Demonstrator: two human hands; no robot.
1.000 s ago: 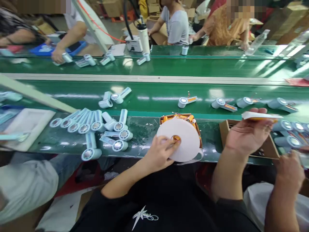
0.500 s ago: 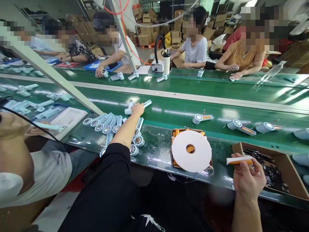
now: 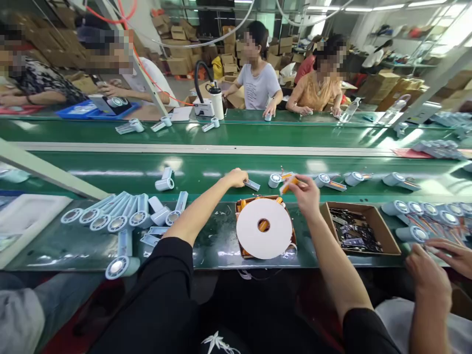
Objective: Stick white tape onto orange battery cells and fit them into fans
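Note:
My left hand (image 3: 236,178) is closed on a light-blue handheld fan housing (image 3: 252,185) at the near side of the green belt. Its open handle trough points right, and my fingers hide its round end. A little to the right, my right hand (image 3: 307,194) pinches an orange battery with a white strip (image 3: 288,185) along it. The two hands are apart. Below them on the bench, a white disc with a centre hole (image 3: 250,236) lies on a box of orange batteries (image 3: 239,203). Just beyond the held battery stands a fan housing (image 3: 275,180) with wires and an orange battery.
Several light-blue fan housings (image 3: 118,223) lie in rows at left; one (image 3: 164,183) sits on the belt (image 3: 206,164). At right is a cardboard box (image 3: 383,231) of small dark parts. A neighbour's hands (image 3: 431,265) work at far right. Other people sit across the belts.
The view has swung right. My left hand has brought the fan housing right along the belt; my right hand has moved the battery from beside the cardboard box up toward it.

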